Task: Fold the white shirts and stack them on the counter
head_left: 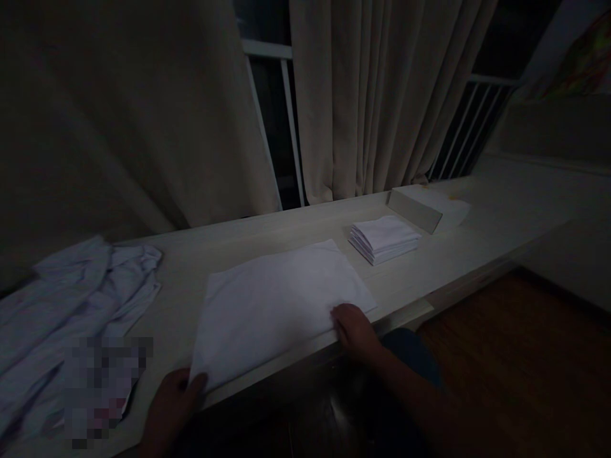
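A white cloth (281, 299), folded into a flat rectangle, lies on the pale wooden counter in front of me. My left hand (174, 404) pinches its near left corner, the thumb on top and the other fingers mostly hidden below. At the near edge, toward the right, my right hand (356, 327) has its fingers curled onto the fabric. Beyond it to the right sits a neat stack of folded white cloths (386, 238). On the far left is a loose, crumpled heap of white cloth (71, 299).
A white open-sided box (429, 207) stands behind the stack on the counter (496, 216). Some blurred-out item (102, 388) lies at the near left, by the heap. Beige curtains (372, 95) and a barred window line the back. Below right is a reddish-brown floor (515, 356).
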Tool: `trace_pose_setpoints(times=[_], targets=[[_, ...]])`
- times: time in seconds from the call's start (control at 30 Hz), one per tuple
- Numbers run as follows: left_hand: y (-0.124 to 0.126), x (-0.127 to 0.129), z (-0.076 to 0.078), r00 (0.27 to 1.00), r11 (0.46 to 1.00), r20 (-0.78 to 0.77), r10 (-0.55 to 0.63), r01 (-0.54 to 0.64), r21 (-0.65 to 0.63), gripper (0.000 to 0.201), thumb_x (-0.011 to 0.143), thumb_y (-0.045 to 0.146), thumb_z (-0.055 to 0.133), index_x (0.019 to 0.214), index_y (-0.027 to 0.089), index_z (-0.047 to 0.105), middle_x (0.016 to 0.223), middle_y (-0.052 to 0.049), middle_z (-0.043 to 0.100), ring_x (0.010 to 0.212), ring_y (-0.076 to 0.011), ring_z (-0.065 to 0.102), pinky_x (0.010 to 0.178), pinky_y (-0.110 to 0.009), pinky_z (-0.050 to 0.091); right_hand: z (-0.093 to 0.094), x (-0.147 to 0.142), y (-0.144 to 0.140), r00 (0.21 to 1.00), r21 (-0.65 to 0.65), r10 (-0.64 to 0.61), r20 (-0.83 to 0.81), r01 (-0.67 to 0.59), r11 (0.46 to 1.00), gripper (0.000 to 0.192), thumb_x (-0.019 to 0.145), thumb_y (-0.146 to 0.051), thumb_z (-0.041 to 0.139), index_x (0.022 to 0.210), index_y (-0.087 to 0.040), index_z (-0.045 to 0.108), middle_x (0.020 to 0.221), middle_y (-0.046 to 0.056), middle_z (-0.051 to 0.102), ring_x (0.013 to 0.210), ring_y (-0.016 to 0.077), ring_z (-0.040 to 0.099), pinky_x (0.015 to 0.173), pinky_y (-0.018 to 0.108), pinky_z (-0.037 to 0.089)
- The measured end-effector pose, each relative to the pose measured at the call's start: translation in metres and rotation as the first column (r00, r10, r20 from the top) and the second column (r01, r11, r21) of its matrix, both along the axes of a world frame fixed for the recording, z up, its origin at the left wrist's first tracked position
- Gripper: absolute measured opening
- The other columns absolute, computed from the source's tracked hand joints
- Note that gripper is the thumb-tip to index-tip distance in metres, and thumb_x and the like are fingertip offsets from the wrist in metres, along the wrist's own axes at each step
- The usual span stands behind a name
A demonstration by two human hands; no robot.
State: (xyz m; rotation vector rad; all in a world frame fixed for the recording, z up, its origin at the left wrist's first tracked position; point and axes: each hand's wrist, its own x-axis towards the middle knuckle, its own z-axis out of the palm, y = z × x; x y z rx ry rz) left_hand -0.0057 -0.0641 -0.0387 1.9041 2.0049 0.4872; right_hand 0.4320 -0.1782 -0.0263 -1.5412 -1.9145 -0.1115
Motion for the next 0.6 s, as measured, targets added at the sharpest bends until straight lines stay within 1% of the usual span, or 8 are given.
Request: trace_pose_setpoints(times=[0.1, 0.17, 0.23, 0.27, 0.33, 0.4, 0.47, 0.6], targets=[[-0.001, 0.003, 0.003, 1.0, 0.997, 0.005, 0.01, -0.01, -0.079, 0.057, 0.072, 0.059, 0.042, 0.098, 0.013, 0.063, 0.111, -0.016, 0.063, 0.099, -0.0308, 0.061, 0.089, -0.043, 0.048, -0.005, -0.06, 0.005, 0.983, -0.042, 0.141, 0.114, -0.137, 0.99, 0.044, 0.095, -0.022, 0.044, 0.138, -0.013, 0.045, 0.14, 0.012, 0.051, 0.133, 0.0252, 0.04, 0.113, 0.047, 0.029], [-0.004, 0.008, 0.007, 0.999, 0.998, -0.01, 0.039, -0.039, -0.058, 0.057, 0.071, 0.055, 0.045, 0.103, 0.01, 0.062, 0.11, -0.017, 0.063, 0.1, -0.0313, 0.061, 0.089, -0.043, 0.048, -0.008, -0.104, 0.007, 0.957, -0.077, 0.245, 0.159, -0.235, 0.969, 0.05, 0.097, -0.032, 0.044, 0.143, -0.012, 0.04, 0.147, 0.013, 0.043, 0.138, 0.0264, 0.034, 0.115, 0.046, 0.028], [-0.01, 0.016, 0.011, 0.995, 0.99, -0.083, 0.054, -0.043, 0.132, 0.064, 0.073, 0.051, 0.047, 0.116, 0.004, 0.056, 0.12, -0.022, 0.06, 0.113, -0.0337, 0.056, 0.096, -0.045, 0.045, -0.01, -0.145, 0.007, 0.936, -0.115, 0.309, 0.165, -0.293, 0.949, 0.059, 0.096, -0.042, 0.045, 0.145, -0.01, 0.035, 0.151, 0.014, 0.036, 0.14, 0.0287, 0.03, 0.114, 0.046, 0.029], [-0.014, 0.022, 0.011, 0.99, 0.966, -0.14, 0.025, 0.013, 0.26, 0.068, 0.076, 0.049, 0.047, 0.124, 0.001, 0.051, 0.129, -0.024, 0.054, 0.124, -0.0349, 0.049, 0.102, -0.047, 0.041, -0.009, -0.163, 0.007, 0.934, -0.129, 0.321, 0.156, -0.303, 0.944, 0.064, 0.096, -0.047, 0.044, 0.146, -0.009, 0.033, 0.152, 0.014, 0.034, 0.141, 0.0299, 0.028, 0.115, 0.047, 0.028], [-0.023, 0.033, 0.007, 0.94, 0.867, -0.307, -0.149, 0.274, 0.417, 0.067, 0.083, 0.044, 0.044, 0.137, 0.004, 0.041, 0.147, -0.022, 0.04, 0.141, -0.0336, 0.029, 0.112, -0.05, 0.029, -0.008, -0.188, 0.006, 0.936, -0.145, 0.326, 0.131, -0.308, 0.94, 0.07, 0.095, -0.05, 0.044, 0.149, -0.008, 0.028, 0.153, 0.016, 0.03, 0.142, 0.0317, 0.024, 0.115, 0.048, 0.027], [-0.03, 0.044, -0.003, 0.791, 0.733, -0.458, -0.405, 0.581, 0.355, 0.058, 0.089, 0.037, 0.038, 0.143, 0.015, 0.038, 0.154, -0.013, 0.034, 0.145, -0.0281, 0.02, 0.116, -0.049, 0.024, -0.007, -0.199, 0.007, 0.944, -0.164, 0.316, 0.097, -0.298, 0.94, 0.073, 0.094, -0.048, 0.046, 0.15, -0.007, 0.023, 0.153, 0.017, 0.028, 0.143, 0.0328, 0.022, 0.115, 0.05, 0.026], [-0.034, 0.051, -0.014, 0.651, 0.639, -0.528, -0.545, 0.731, 0.241, 0.056, 0.091, 0.035, 0.036, 0.146, 0.024, 0.034, 0.155, -0.006, 0.032, 0.145, -0.0248, 0.021, 0.116, -0.048, 0.025, -0.009, -0.196, 0.007, 0.953, -0.194, 0.297, 0.059, -0.281, 0.94, 0.076, 0.093, -0.048, 0.049, 0.151, -0.008, 0.022, 0.153, 0.018, 0.028, 0.142, 0.0337, 0.023, 0.114, 0.051, 0.026], [-0.035, 0.056, -0.027, 0.618, 0.654, -0.569, -0.543, 0.736, 0.176, 0.064, 0.092, 0.044, 0.038, 0.151, 0.028, 0.019, 0.158, -0.004, 0.022, 0.146, -0.0252, 0.02, 0.115, -0.048, 0.027, -0.017, -0.153, 0.005, 0.96, -0.241, 0.275, 0.044, -0.257, 0.936, 0.081, 0.091, -0.058, 0.048, 0.148, -0.004, 0.028, 0.153, 0.021, 0.026, 0.144, 0.0351, 0.017, 0.116, 0.05, 0.021]])
